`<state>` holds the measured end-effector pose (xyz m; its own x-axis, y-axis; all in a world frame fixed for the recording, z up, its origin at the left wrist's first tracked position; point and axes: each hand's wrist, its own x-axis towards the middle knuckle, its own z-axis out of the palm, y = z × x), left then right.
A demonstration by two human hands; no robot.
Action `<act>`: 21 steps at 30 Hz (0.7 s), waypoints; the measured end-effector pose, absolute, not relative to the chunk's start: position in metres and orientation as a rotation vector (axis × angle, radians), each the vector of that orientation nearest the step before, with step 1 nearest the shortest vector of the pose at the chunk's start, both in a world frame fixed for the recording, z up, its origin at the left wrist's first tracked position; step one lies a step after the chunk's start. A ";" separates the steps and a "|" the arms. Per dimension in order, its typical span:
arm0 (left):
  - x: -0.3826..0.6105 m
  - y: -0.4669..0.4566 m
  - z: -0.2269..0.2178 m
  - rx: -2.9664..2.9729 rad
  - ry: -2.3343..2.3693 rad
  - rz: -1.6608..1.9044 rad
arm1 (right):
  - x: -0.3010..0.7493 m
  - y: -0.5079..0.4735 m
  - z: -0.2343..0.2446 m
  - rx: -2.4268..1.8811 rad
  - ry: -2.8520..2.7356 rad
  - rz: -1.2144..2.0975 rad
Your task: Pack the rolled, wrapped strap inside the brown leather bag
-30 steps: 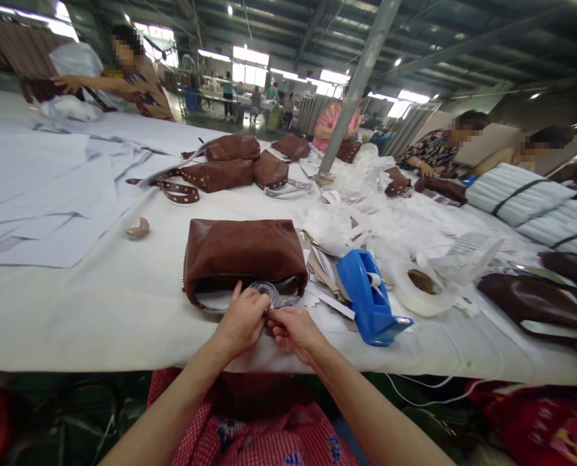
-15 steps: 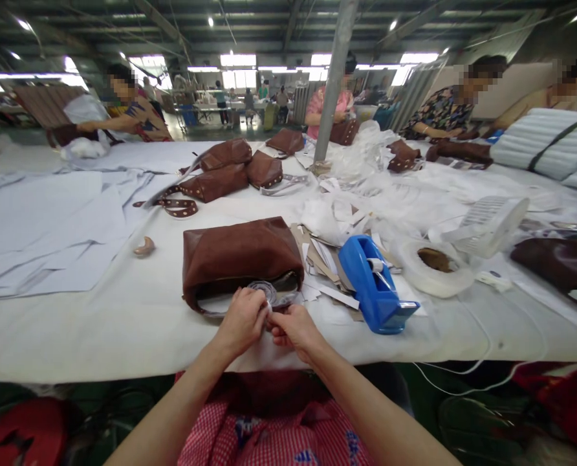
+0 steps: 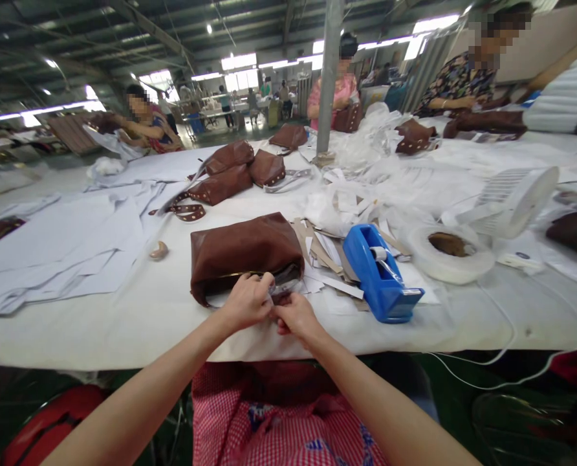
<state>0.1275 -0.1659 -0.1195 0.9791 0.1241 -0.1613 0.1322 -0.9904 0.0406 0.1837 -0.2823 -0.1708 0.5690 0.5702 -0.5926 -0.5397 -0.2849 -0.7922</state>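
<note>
A brown leather bag (image 3: 242,249) lies on its side on the white table (image 3: 123,317), its mouth toward me. My left hand (image 3: 247,301) is closed at the bag's opening, pinching a strip wrapped in clear plastic (image 3: 281,289). My right hand (image 3: 295,317) sits just to the right of it, fingers closed on the same wrapped strip. Both hands touch each other at the bag's front edge.
A blue tape dispenser (image 3: 380,275) stands right of the bag on paper scraps. A white tape roll (image 3: 451,252) and a small white fan (image 3: 516,200) lie further right. More brown bags (image 3: 225,175) and a pillar (image 3: 328,77) stand behind. Other people work around the table.
My hands have moved slightly up into the bag's mouth, still pinching the wrapped strip. The camera has turned a little to the left.
</note>
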 end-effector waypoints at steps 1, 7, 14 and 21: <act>0.127 -0.163 -0.119 3.043 0.215 -0.226 | 0.184 -0.282 -0.171 -1.528 -0.045 1.071; 0.131 -0.150 -0.108 2.774 0.291 -0.259 | 0.185 -0.283 -0.178 -1.549 -0.213 1.012; 0.132 -0.133 -0.110 2.299 0.373 -0.333 | 0.186 -0.290 -0.179 -1.939 -0.856 0.434; 0.131 -0.127 -0.107 2.081 0.401 -0.348 | 0.191 -0.293 -0.180 -2.229 -1.547 -0.144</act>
<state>0.1310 -0.1267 -0.1075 0.9055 0.1440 -0.3992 0.4156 -0.4915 0.7653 0.1915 -0.2928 -0.1796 0.3751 0.8709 0.3174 0.9146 -0.2919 -0.2799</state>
